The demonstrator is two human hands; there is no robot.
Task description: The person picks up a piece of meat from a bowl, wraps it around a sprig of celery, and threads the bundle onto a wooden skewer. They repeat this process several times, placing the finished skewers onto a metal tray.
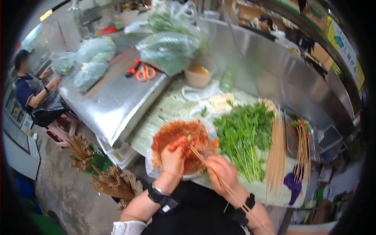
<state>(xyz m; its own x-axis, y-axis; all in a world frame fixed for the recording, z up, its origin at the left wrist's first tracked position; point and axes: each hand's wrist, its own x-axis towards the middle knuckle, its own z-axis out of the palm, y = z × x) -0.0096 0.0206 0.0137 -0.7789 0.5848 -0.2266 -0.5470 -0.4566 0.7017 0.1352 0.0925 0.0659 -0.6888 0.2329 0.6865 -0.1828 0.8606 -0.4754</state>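
A wide bowl with plastic around its rim (pixel 149 169) holds red, sauce-coated food (pixel 178 128) right in front of me. My left hand (pixel 173 159), its fingers smeared red, is closed over the food, pinching a red-coated piece; exactly what lies between the fingertips is partly hidden. My right hand (pixel 221 174) grips a few thin bamboo skewers (pixel 199 156), whose upper ends point at the left fingertips. To the right of the bowl lies a heap of leafy green herbs (pixel 244 133). Beside it rests a row of bare bamboo skewers (pixel 276 152).
A metal tray (pixel 290 147) with loaded skewers (pixel 302 150) and a purple cloth (pixel 292 187) sit at right. Orange-handled scissors (pixel 146 73) lie on the steel table (pixel 113 105). Skewer bundles (pixel 111 182) stand lower left. A seated person (pixel 33 90) is at far left.
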